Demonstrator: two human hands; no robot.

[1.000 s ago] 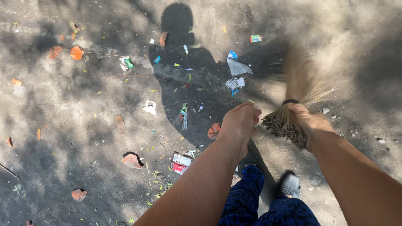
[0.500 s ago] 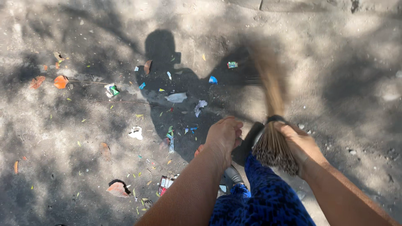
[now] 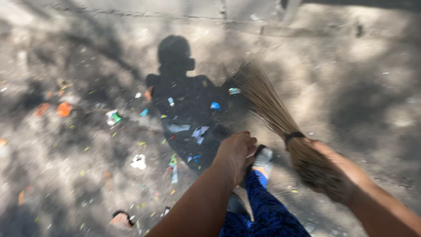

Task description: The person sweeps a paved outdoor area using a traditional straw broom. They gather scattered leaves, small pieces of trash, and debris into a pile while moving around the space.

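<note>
Swung leftward, our broom [image 3: 267, 109] appears light and springy; right hand [image 3: 337, 175] grips its bound base, left hand [image 3: 237, 151] empty.

- An outdoor yard or street edge is shown: bare dusty ground [image 3: 359, 101] in hard sunlight, crossed by shadows.
- Scraps of litter [image 3: 175, 128] are seen scattered over it.
- A low concrete kerb [image 3: 245, 12] is seen along the top.
</note>
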